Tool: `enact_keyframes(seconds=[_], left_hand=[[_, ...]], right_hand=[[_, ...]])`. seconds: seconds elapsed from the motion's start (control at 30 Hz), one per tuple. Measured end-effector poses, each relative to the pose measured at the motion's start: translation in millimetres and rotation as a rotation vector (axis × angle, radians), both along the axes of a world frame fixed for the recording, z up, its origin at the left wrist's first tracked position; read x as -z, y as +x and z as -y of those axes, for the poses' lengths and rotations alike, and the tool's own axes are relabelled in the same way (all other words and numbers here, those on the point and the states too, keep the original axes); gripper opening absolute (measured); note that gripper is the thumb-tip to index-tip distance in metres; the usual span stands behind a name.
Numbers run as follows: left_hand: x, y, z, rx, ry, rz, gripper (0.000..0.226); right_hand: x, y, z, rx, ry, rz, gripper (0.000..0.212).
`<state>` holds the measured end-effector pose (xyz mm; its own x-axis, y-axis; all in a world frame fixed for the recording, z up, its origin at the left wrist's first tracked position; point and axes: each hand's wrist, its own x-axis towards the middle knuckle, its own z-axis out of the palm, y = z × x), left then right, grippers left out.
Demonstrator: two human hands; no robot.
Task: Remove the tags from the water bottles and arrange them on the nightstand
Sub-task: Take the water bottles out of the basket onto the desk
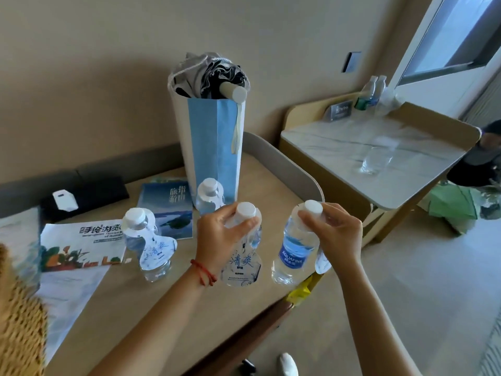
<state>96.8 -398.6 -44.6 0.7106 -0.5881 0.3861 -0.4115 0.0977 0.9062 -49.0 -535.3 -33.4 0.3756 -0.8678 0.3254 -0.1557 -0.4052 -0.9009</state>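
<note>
A tall blue-and-white paper bag [214, 147] stands just beyond the hands, a folded dark umbrella [217, 74] poking from its top. Left of the hands lie a blue travel booklet [168, 204] and an illustrated map leaflet [81, 248]; farther left, a black folder [89, 196] carries a small white card [65, 200]. Beyond the hands to the right, a clear drinking glass [375, 160] sits on a marble-topped side table [339, 147].

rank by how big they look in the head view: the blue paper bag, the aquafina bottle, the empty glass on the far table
1. blue paper bag, clearly largest.
2. Aquafina bottle, held by the right hand.
3. empty glass, which looks smallest, though it stands farther from the camera, so its true size against the bottle is unsure.
</note>
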Motion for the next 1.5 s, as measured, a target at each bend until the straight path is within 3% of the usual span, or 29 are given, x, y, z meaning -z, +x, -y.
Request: enact_keyframes(seconds=[0.27, 0.63, 0.77, 1.07, 1.5], left_hand=[[18, -2, 65, -0.189, 0.024, -0.056, 0.029], [33, -6, 132, -0.519, 0.066, 0.007, 0.033], [41, -3, 142, -0.574, 0.068, -0.047, 0.026], [50, 8, 149, -0.605, 0.119, 0.023, 0.031], [55, 1, 150, -0.638, 0.099, -0.082, 0.030]], right_hand=[[19, 24, 92, -0.224, 0.013, 0.015, 0.020], [32, 62, 190, -0.455, 0.017, -0.042, 0.021], [40, 75, 205, -0.484, 0.077, -0.057, 0.021], [48, 91, 208, -0.557, 0.059, -0.033, 0.020], [52, 83, 211, -0.642, 0.067, -0.076, 0.024]])
